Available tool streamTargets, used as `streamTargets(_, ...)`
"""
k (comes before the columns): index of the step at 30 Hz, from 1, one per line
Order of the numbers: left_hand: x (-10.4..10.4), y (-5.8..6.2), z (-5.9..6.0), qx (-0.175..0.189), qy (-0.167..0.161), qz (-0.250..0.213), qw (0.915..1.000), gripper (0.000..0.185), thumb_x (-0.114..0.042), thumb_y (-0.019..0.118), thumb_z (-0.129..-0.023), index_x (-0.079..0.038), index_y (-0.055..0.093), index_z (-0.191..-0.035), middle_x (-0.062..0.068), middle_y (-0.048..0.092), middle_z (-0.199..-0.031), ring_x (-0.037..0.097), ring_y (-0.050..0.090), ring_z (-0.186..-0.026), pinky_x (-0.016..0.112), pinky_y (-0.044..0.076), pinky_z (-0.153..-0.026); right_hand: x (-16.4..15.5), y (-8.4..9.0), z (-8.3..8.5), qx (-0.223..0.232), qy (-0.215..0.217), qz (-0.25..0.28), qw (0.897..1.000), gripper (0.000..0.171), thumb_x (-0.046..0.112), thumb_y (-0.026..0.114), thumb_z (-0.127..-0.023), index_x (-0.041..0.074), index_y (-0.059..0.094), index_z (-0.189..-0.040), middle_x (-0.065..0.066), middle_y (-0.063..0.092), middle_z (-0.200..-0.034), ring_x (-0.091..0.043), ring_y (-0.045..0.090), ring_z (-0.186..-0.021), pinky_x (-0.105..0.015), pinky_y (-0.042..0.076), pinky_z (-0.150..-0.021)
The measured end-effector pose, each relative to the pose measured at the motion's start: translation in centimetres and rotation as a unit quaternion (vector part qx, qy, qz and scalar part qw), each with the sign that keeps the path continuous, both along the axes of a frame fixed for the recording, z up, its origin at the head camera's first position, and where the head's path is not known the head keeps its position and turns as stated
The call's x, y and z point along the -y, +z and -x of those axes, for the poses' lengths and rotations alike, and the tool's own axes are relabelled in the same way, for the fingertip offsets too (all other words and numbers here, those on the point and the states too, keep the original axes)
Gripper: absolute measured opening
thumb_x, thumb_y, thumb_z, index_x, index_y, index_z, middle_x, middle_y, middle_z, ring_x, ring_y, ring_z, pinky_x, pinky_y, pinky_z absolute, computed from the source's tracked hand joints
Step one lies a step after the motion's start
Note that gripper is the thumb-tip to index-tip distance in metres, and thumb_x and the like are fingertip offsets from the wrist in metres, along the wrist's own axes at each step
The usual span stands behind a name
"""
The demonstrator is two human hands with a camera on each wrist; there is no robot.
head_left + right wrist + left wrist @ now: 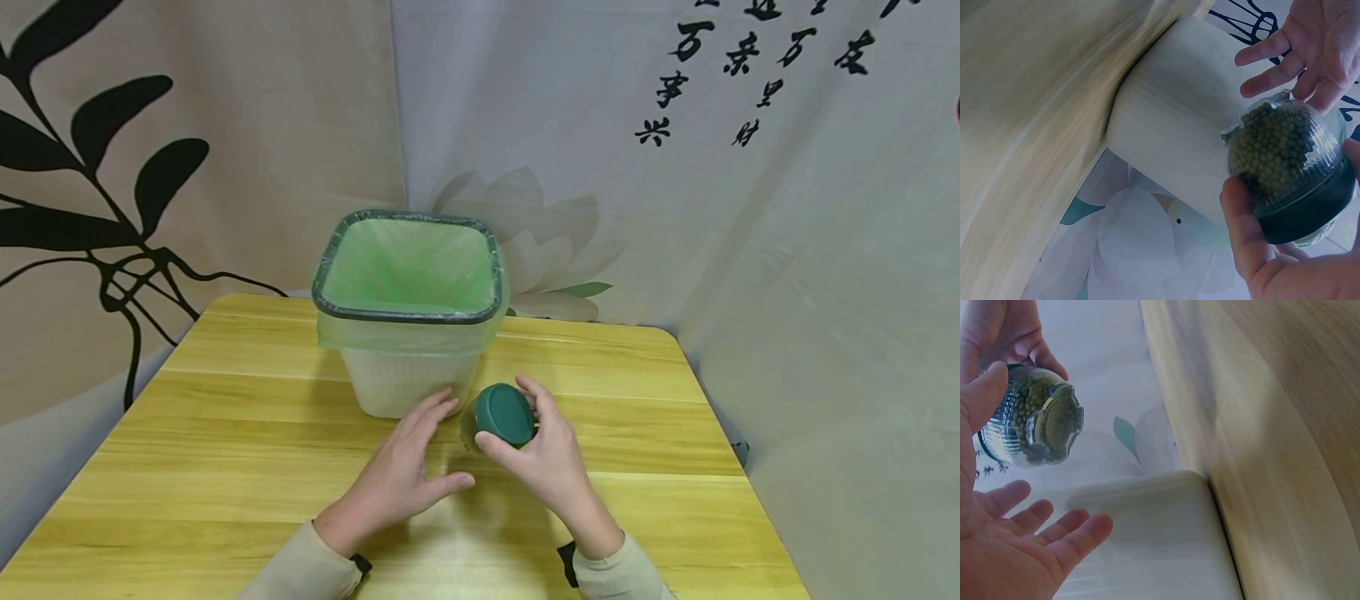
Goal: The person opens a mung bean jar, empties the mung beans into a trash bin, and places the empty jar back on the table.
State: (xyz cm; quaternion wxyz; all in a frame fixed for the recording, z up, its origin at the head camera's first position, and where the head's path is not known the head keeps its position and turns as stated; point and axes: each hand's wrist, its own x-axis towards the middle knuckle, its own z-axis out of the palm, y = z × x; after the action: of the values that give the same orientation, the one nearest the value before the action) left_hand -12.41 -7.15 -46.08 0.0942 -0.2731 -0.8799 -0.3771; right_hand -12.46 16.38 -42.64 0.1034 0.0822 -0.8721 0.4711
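A clear ribbed jar (1272,147) of small round green beans, topped by a dark green lid (506,414), is held tilted above the table. My right hand (546,454) grips it around the lid, thumb on one side and fingers on the other. To its left, my left hand (405,467) is spread with the palm toward the jar, its fingers (1079,540) extended and apart from the glass. In the left wrist view the jar's scalloped base (1060,425) faces the camera.
Behind the hands stands a white bin (405,379) lined with a green bag (408,267) under a dark rim. The wooden table (225,467) reaches back to printed curtains (300,125) with a plant, a lotus and black characters.
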Motion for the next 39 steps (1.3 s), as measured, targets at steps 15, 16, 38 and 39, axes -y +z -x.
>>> streamTargets(15,-1.1,0.2,0.3,-0.012,-0.007,0.005,0.9999,0.109,-0.046,0.094,-0.081,-0.006,0.035,-0.164,0.011,0.038,-0.171,0.032,0.042,-0.157,0.055,0.045,-0.121,0.7,0.2,-0.4,-0.002,0.004,0.015,1.0,0.092,0.039,0.094,-0.079,0.012,0.05,-0.155,-0.006,0.074,-0.128,-0.018,0.071,-0.104,-0.028,0.058,-0.082)
streamTargets(16,-1.2,0.2,0.3,-0.009,-0.006,0.004,0.9999,0.109,-0.046,0.094,-0.081,-0.007,0.035,-0.165,0.011,0.038,-0.171,0.032,0.042,-0.157,0.055,0.045,-0.121,0.7,0.2,-0.4,-0.002,0.004,0.016,1.0,0.092,0.039,0.094,-0.079,0.012,0.05,-0.155,-0.006,0.074,-0.128,-0.018,0.071,-0.104,-0.028,0.058,-0.082)
streamTargets(38,-1.7,0.6,0.1,-0.015,0.005,-0.001,0.9999,0.113,-0.045,0.095,-0.079,-0.006,0.034,-0.165,0.012,0.04,-0.17,0.033,0.044,-0.155,0.055,0.046,-0.12,1.3,0.5,-1.0,0.003,0.021,0.035,0.999,0.092,0.037,0.094,-0.08,0.013,0.049,-0.156,-0.002,0.074,-0.128,-0.016,0.071,-0.106,-0.027,0.059,-0.082)
streamTargets(39,-1.8,0.6,0.1,-0.016,0.005,-0.001,0.9999,0.113,-0.045,0.095,-0.079,-0.006,0.034,-0.165,0.012,0.04,-0.17,0.033,0.044,-0.155,0.055,0.046,-0.12,1.3,0.5,-1.0,0.006,0.021,0.038,0.999,0.092,0.037,0.094,-0.079,0.013,0.049,-0.156,-0.002,0.074,-0.129,-0.016,0.071,-0.106,-0.026,0.059,-0.083)
